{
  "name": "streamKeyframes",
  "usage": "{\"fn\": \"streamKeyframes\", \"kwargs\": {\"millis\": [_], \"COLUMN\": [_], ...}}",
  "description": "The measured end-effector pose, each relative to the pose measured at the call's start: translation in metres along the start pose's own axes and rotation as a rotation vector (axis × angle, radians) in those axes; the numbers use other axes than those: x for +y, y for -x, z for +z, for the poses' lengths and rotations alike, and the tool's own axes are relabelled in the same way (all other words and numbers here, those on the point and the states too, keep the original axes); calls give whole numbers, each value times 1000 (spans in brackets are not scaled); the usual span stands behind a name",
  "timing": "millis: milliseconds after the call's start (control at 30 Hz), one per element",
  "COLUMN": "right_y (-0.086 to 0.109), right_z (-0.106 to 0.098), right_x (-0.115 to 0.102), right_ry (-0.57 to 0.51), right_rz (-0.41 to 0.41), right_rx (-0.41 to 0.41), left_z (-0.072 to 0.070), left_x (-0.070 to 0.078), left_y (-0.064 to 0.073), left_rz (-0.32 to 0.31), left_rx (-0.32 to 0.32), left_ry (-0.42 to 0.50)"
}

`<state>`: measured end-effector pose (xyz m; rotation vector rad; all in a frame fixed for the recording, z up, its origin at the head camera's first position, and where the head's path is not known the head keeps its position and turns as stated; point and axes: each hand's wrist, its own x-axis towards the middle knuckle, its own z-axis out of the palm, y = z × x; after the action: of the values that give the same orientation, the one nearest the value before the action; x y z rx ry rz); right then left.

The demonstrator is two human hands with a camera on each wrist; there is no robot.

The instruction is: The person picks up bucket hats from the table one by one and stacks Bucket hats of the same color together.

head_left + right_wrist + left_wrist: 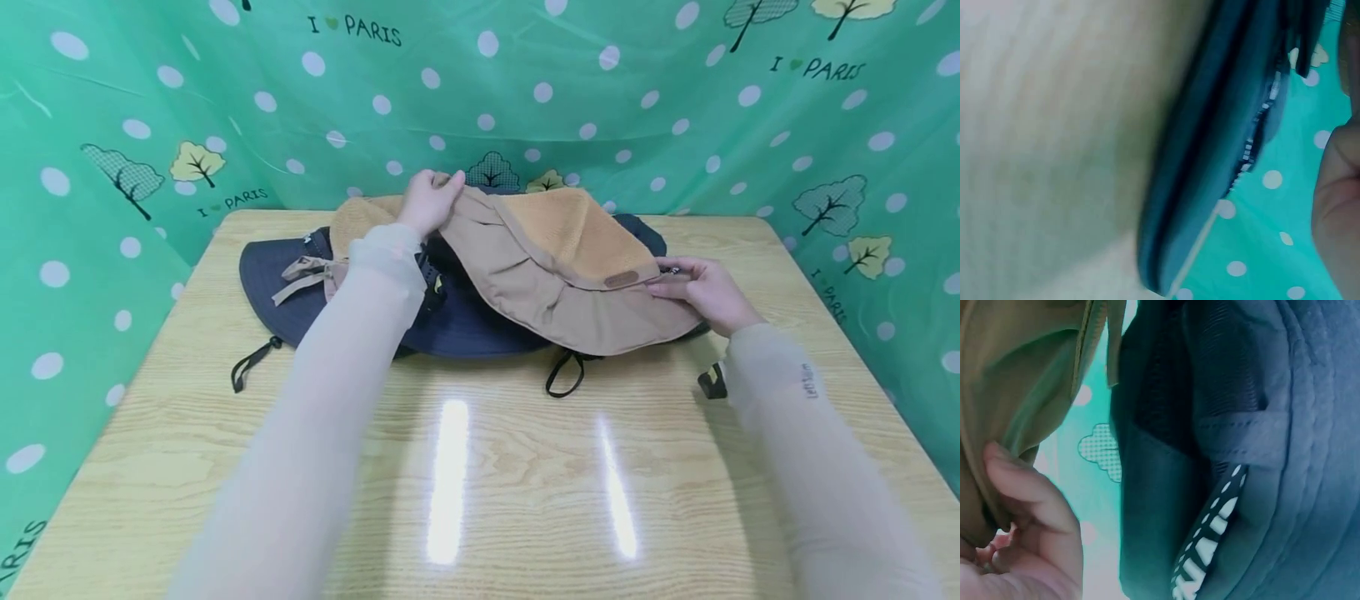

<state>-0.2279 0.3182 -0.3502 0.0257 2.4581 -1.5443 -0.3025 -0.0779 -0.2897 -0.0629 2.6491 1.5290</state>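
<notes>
Tan hat (558, 271) over half-hidden navy hat (468, 325)

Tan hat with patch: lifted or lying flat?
Lifted, at least partly: the left hand grips the tan hat; its wrist view shows a gap to the navy hat.

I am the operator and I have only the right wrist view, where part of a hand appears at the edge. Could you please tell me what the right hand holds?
Observer: The right hand holds a tan hat by its brim.
Operator: Thank you. And where is the left hand?
Observer: The left hand pinches the same brim, at its upper left in the head view.
Operator: Does this hat carry some mark?
Observer: Yes, a small brown patch between crown and brim.
</notes>
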Motion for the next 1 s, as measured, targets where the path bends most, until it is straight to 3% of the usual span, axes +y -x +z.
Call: {"fn": "streamKeyframes", "kwargs": {"millis": [133, 267, 400, 500, 633, 800, 1000], "right_y": [2, 8, 16, 24, 39, 57, 80], "right_z": [-5, -12, -21, -31, -52, -82, -108], "right_x": [-10, -19, -28, -35, -41, -40, -23], "right_ry": [68, -2, -56, -59, -61, -94, 65], "right_rz": [37, 25, 8, 4, 38, 112, 173], "right_rx": [91, 166, 186, 192, 194, 177, 184], "left_z": [-7, -15, -22, -24, -25, -18, 7], "left_x": [4, 12, 26, 37, 47, 53, 53], "left_y": [2, 10, 24, 37, 53, 73, 99], "left_rz": [-14, -22, -20, 17, 44, 55, 61], "left_rx": [17, -4, -23, -36, -87, -185, -306], "left_ry": [79, 142, 194, 241, 296, 312, 324]}}
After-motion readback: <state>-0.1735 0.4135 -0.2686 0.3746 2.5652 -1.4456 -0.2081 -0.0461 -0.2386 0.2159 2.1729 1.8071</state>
